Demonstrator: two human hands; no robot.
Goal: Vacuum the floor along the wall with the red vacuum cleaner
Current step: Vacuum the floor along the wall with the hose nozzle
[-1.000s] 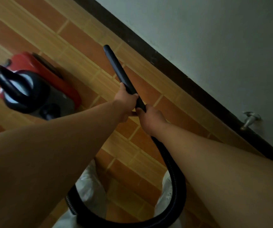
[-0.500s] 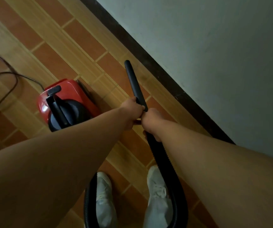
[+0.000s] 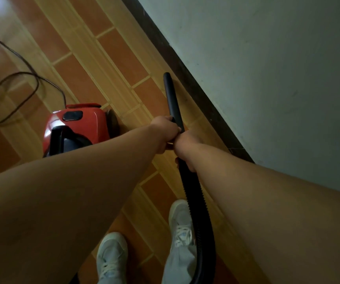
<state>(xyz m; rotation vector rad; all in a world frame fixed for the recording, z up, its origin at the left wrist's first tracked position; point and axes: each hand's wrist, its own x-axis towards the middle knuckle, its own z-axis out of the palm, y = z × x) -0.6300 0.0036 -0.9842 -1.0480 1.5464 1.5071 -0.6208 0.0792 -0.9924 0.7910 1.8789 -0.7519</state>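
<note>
Orange and tan floor tiles [image 3: 111,50] run up to a dark skirting board [image 3: 185,64] under a pale wall [image 3: 267,78]. Both hands close fully round the black wand [image 3: 172,99]: the left hand [image 3: 165,132] ahead, the right hand [image 3: 187,146] touching it just behind, where the ribbed hose [image 3: 197,212] begins. The wand's tip sits near the skirting. The red vacuum cleaner [image 3: 83,124] stands left of the hands, its cord [image 3: 37,87] looped beyond.
</note>
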